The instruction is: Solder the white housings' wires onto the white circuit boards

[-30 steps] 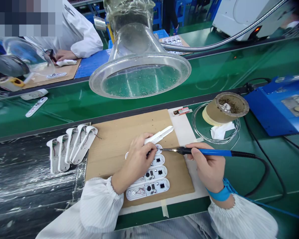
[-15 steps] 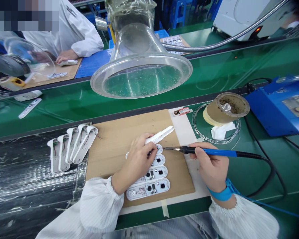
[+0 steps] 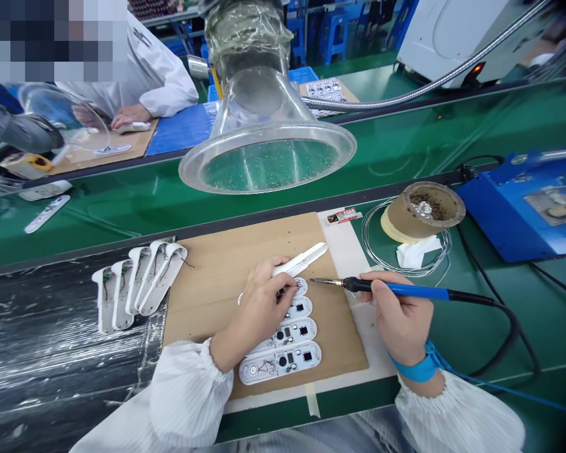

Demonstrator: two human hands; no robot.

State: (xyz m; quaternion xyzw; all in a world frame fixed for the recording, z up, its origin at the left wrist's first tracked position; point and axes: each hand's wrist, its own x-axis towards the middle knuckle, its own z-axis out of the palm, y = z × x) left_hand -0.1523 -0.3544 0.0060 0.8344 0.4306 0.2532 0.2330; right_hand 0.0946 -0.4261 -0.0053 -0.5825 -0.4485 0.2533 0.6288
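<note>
With the clock centred on the cardboard (image 3: 207,277), green tabletop (image 3: 453,333) lies at three and shiny black film (image 3: 51,352) at nine. Beyond the bench runs a green channel (image 3: 146,201); a clear fume hood (image 3: 261,100) hangs at twelve, a co-worker's white sleeve (image 3: 170,82) shows at eleven, and blue stools (image 3: 337,38) stand farther off towards one.

Counting outward: four white circuit boards (image 3: 280,363) lie in a row on the cardboard. The left hand (image 3: 259,302) curls over the farthest, fingers bent; whether it grips anything is hidden. The right hand (image 3: 400,318) is closed round one soldering iron (image 3: 417,291), its tip just beside that board's three o'clock end. One white casing (image 3: 306,258) sits beyond the left fingers, five wired casings (image 3: 136,283) at nine, one brown pot (image 3: 400,217) at two
</note>
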